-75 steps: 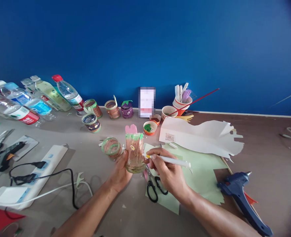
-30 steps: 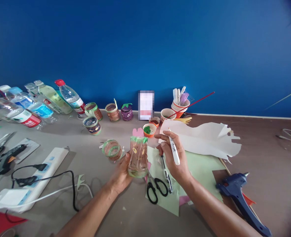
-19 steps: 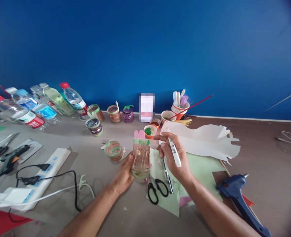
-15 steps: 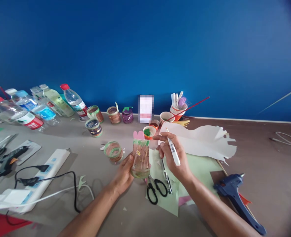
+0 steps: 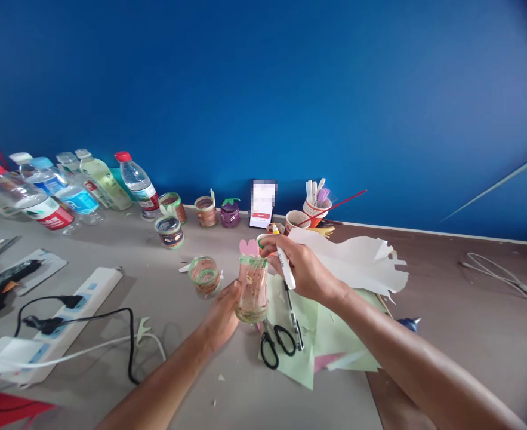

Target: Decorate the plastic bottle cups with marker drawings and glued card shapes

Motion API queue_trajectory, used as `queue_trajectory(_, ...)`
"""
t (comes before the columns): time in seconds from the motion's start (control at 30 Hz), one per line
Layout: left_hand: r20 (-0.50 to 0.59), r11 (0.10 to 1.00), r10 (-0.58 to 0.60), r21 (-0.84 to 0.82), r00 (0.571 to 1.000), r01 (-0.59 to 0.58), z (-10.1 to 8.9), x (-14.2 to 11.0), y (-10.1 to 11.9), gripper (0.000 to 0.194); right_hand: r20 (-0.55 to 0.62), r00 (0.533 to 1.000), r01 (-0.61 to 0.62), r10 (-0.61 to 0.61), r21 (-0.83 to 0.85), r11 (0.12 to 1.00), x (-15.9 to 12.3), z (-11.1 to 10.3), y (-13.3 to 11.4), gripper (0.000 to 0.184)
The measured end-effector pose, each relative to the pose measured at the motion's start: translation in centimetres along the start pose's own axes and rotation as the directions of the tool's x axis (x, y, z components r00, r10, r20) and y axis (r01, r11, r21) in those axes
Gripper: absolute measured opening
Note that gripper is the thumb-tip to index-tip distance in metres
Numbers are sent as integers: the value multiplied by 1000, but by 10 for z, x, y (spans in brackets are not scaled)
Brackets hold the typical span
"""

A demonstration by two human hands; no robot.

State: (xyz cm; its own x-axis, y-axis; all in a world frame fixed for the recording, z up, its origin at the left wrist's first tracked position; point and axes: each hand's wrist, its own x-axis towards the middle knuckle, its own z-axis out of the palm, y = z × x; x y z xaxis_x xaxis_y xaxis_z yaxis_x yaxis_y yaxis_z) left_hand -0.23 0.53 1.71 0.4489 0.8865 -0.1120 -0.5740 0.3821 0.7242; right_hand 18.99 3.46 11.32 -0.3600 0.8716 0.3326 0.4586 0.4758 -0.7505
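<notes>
My left hand is wrapped around the lower side of a clear plastic cup cut from a bottle, painted brownish pink with a green rim. Pink paper ears stand up from its rim. A white acrylic marker rests in my right hand, its yellowish tip pointing up. The fingertips of that hand are beside the cup's rim; whether they touch it I cannot tell. Black-handled scissors and a slim pen-like tool lie just right of the cup, on green paper.
Another painted cup stands left of my hands. Behind are several decorated cups, a phone and paper cups. Plastic bottles and a power strip are at left. White paper and a partly hidden glue gun lie at right.
My right hand has moved left with the marker, closer to the cup's rim. My forearm now covers most of the glue gun. The view has shifted slightly.
</notes>
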Motion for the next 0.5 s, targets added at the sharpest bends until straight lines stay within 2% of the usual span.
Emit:
queue_trajectory(0.17,13,999,-47,26,999,47,1,-1,2,42,79,997,9,-1,-94,996,16,-2,-4,26)
queue_trajectory(0.3,23,997,-58,44,998,57,2,-2,3,47,145,989,63,-42,-142,988,23,-1,-9,26)
queue_trajectory(0.5,-24,998,-21,-57,999,19,-8,2,-4,58,126,990,90,-64,-213,973,38,-9,-20,21)
